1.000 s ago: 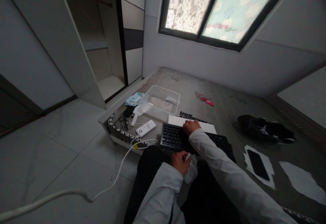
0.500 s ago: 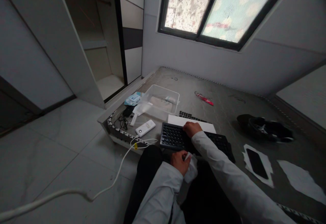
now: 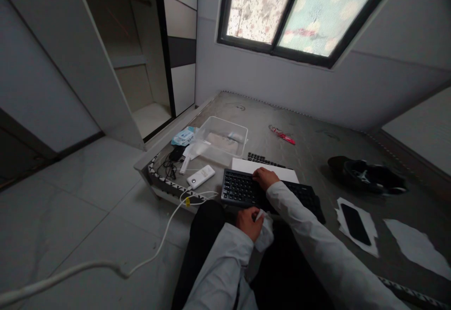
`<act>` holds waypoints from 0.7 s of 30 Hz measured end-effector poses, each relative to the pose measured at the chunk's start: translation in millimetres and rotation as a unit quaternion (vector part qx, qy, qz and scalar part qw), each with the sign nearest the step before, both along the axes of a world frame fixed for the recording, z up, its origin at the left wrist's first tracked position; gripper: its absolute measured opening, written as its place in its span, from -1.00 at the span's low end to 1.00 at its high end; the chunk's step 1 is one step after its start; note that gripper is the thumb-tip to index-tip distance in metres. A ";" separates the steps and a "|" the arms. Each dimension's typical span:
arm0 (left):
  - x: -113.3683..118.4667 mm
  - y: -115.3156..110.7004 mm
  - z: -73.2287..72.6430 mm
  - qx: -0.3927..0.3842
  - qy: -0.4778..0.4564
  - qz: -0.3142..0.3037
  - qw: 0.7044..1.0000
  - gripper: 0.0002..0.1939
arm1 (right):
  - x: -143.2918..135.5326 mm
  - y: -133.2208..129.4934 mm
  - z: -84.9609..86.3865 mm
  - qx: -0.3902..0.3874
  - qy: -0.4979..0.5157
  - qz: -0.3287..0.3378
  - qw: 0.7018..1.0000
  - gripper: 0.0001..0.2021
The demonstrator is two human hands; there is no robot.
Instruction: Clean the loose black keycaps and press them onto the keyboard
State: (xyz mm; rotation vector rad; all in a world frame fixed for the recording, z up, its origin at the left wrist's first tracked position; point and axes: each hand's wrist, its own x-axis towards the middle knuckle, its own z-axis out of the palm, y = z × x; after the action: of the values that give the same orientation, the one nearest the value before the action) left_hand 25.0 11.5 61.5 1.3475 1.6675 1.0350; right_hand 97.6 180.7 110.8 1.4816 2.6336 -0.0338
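Note:
A black keyboard lies across the near edge of the bed, by my knees. My right hand rests on its upper middle, fingers curled down and pressed together at the keys; whatever may be between them is hidden. Below, just in front of the keyboard's near edge, my left hand is closed on a crumpled white tissue that hangs over my lap. Behind the keyboard lies a white flat strip, and past it a row of loose-looking black keys.
Left of the keyboard lie a white power bank with a cable, and a clear plastic box. A blue packet sits beside the box. To the right are a phone on paper, a white sheet and a dark cap-like item.
My right hand has shifted very slightly to the left over the keyboard. My left hand keeps its hold on the tissue, and the view has tilted a little.

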 end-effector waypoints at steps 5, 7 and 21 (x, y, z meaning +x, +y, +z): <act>0.8 0.8 -3.5 0.004 0.010 0.004 1.000 -0.74 | 2.0 1.1 -7.0 0.002 0.004 0.003 1.000 -0.81; 0.7 1.0 -2.5 0.004 0.009 0.000 1.000 -0.74 | 1.9 1.8 -8.0 0.005 -0.006 0.006 1.000 -0.81; -0.1 0.1 2.4 -0.016 0.001 -0.008 1.000 -0.74 | 0.0 0.6 -4.2 0.014 -0.030 0.015 0.999 -0.79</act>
State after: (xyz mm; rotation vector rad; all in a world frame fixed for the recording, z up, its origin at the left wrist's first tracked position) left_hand 24.9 11.6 64.0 1.3392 1.6656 0.9932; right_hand 97.5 181.3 106.6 1.4280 2.6185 0.0504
